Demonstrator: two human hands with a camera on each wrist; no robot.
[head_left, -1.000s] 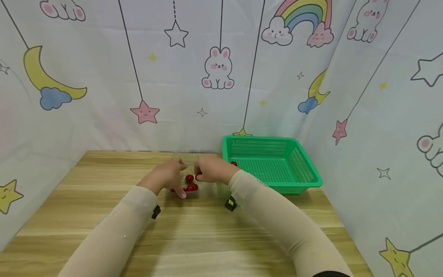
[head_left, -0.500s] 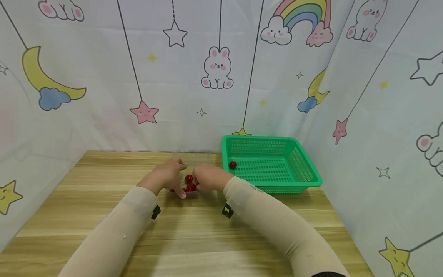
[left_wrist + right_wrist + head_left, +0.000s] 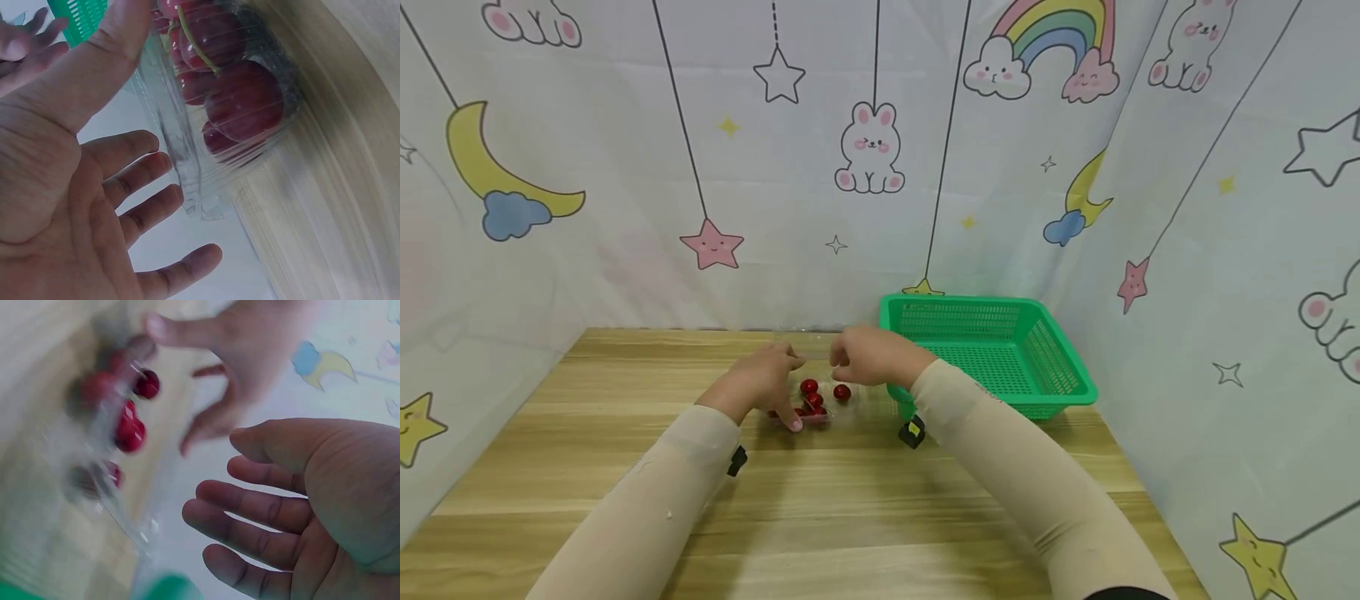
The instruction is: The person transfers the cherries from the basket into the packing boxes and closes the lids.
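A clear plastic box [image 3: 177,134] holding several red cherries [image 3: 809,387] sits on the table towards the back. My left hand [image 3: 762,379] rests at the box's left side. Its thumb [image 3: 115,37] lies over the rim, and the other fingers spread loosely by the wall. Above the right part of the box is my right hand [image 3: 878,357]; its fingers [image 3: 250,500] are loosely bent with nothing between them. One cherry [image 3: 842,392] lies just below that hand, apart from the others. A green stem [image 3: 194,39] shows on a cherry near the left thumb.
A green plastic basket [image 3: 958,321] stands at the back right, its left part hidden by the right hand and wrist. Behind the wooden table [image 3: 820,517] hangs a patterned white cloth [image 3: 790,292], which also runs along both sides.
My right hand dipped into the box, then rose to the right, uncovering a separate cherry there. It now covers the cherry seen in the basket earlier. The left hand stayed put.
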